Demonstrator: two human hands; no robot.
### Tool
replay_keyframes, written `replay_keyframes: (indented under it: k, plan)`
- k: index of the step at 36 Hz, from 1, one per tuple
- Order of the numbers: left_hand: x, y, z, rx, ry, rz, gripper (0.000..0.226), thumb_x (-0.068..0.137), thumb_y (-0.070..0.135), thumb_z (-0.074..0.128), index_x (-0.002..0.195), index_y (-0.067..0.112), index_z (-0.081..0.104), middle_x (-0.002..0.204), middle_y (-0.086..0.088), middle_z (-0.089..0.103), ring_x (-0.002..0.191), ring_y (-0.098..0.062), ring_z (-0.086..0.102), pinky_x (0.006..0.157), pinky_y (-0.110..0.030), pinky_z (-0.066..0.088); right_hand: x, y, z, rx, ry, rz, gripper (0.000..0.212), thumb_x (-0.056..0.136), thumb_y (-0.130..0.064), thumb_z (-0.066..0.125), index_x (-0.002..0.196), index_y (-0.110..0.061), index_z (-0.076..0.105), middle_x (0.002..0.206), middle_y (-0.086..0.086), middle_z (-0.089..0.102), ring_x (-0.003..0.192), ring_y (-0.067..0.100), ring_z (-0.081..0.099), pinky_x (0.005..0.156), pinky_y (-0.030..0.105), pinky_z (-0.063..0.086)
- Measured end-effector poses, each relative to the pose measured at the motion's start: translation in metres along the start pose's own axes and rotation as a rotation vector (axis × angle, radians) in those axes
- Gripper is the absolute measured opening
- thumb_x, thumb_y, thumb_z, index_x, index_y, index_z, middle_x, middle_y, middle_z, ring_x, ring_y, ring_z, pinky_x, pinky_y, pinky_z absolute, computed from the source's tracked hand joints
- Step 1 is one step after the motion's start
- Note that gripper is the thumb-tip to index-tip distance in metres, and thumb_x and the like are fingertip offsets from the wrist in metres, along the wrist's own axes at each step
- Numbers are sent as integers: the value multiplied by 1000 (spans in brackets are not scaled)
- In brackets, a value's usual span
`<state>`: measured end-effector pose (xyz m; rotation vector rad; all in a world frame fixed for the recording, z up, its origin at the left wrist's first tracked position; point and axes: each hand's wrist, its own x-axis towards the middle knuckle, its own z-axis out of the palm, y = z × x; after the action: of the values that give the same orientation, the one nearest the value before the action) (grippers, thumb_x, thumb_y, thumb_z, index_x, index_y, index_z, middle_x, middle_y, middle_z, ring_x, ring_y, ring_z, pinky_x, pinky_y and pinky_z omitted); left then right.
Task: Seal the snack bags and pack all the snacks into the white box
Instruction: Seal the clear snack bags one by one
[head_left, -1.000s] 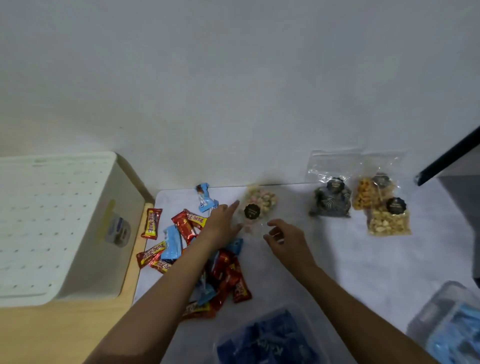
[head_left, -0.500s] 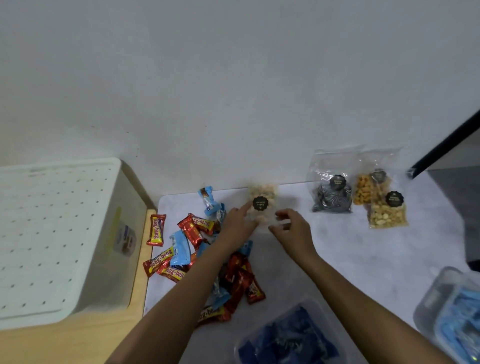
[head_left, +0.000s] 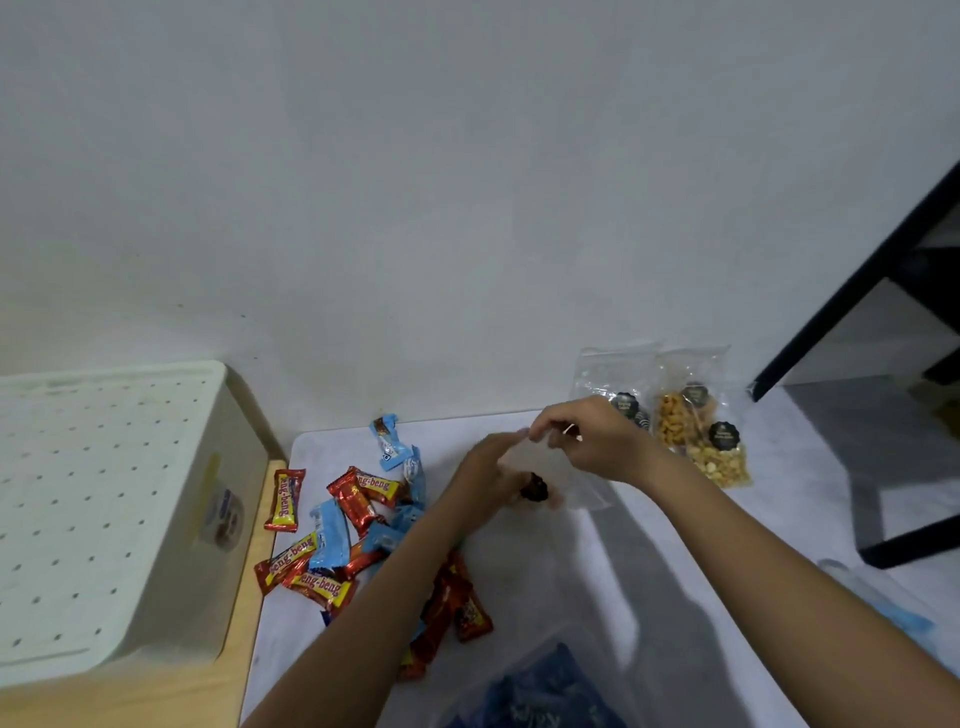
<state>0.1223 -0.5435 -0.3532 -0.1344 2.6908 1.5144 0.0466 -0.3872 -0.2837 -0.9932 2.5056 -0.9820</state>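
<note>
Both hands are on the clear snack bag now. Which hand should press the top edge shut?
Right, probably. The right hand already pinches the clear bag's upper edge, while the left hand grips lower, beside the black sticker, steadying the contents.

A white table (head_left: 675, 571) carried a heap of red and blue snack bars (head_left: 353, 530) toward nine o'clock, three clear snack bags (head_left: 691, 421) at two o'clock, and a white box (head_left: 104, 509) far left.
</note>
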Motion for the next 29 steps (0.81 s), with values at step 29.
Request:
replay_keyframes:
  k: [29]
  plan:
    - [-17, 3, 10, -429, 313, -37, 14, 85, -1, 61, 97, -5, 67, 84, -6, 68, 71, 5, 65, 70, -8, 49, -45, 42, 6, 363, 260, 335, 22, 80, 4, 66, 66, -13, 62, 44, -16, 58, 50, -7, 57, 62, 9, 50]
